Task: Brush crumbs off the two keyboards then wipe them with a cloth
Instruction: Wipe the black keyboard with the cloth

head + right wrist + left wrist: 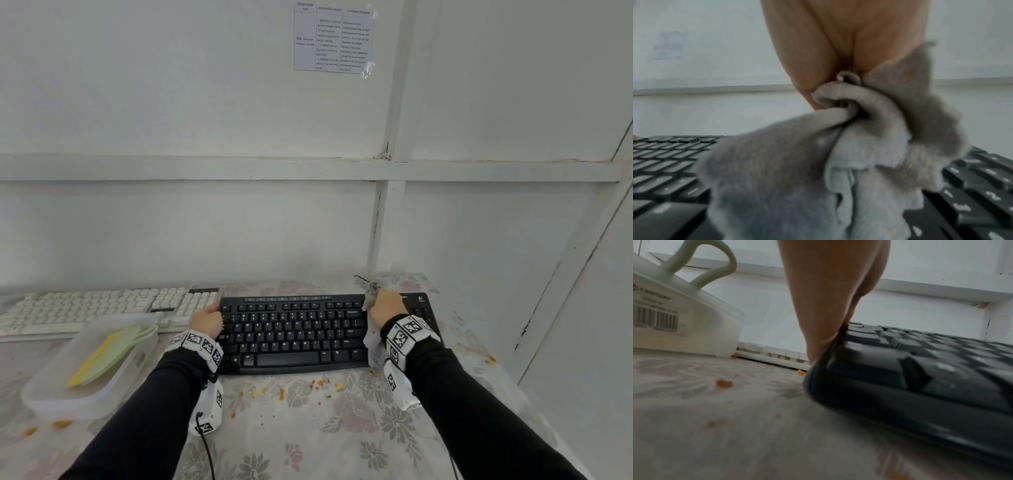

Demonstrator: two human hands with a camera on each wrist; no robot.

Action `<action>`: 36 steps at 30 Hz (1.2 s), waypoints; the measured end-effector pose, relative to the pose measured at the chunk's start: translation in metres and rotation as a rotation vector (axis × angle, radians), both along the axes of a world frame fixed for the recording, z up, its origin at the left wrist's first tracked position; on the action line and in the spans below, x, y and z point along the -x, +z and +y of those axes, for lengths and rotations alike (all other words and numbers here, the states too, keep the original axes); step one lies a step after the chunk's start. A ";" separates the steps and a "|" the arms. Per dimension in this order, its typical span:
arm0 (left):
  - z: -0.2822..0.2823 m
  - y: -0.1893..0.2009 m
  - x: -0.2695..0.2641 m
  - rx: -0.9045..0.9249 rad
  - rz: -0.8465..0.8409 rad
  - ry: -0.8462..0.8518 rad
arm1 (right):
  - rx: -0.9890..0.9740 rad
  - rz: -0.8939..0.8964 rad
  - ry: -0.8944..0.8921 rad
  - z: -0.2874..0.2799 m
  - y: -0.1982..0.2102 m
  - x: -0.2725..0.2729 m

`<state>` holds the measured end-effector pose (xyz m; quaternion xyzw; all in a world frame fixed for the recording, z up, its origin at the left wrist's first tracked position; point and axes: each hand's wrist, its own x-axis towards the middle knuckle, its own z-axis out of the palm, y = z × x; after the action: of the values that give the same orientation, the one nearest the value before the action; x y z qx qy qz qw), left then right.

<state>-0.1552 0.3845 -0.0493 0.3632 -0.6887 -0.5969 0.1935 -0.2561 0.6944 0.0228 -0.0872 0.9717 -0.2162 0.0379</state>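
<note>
The black keyboard (pixel 294 334) lies on the bench (pixel 308 428) in front of me, parallel to its near edge, with the grey cloth (pixel 371 301) bunched over its right part, between the main key block and the number pad. My right hand (pixel 387 310) presses down on the cloth; in the right wrist view its fingers (pixel 801 65) are curled round a gathered fold of the cloth (pixel 838 162), whose loose tail spreads over the keys (the fingertips themselves are hidden in the fabric). My left hand (pixel 205 320) rests against the left end of the keyboard, fingers (pixel 828 305) set on its edge; how tightly they curl round it I cannot tell. The white keyboard (pixel 102 308) lies further left and back, its right end just beside the black one.

Legible writing: the black keyboard's key legends and a small logo at its top right corner (too small to read), and "CENTURY" above a barcode on the translucent plastic container (pixel 684 318). The container sits on the bench, overlapping the white keyboard's near edge, and holds a pale green brush (pixel 109 356) with a looped handle. A printed sheet (pixel 334 37) is taped to the wall, its text too fine to read.

Both forearms in black sleeves reach forward, wrists low and banded with marker cubes. Orange crumbs (pixel 318 385) lie scattered on the floral bench cover near the keyboard's front edge.
</note>
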 end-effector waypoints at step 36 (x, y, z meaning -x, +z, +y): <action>-0.007 -0.008 0.006 -0.057 -0.018 -0.032 | -0.178 -0.107 0.072 -0.017 0.008 -0.022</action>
<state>-0.1614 0.3771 -0.0569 0.3627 -0.6790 -0.6160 0.1673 -0.2340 0.6776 0.0305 -0.1068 0.9798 -0.1321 0.1051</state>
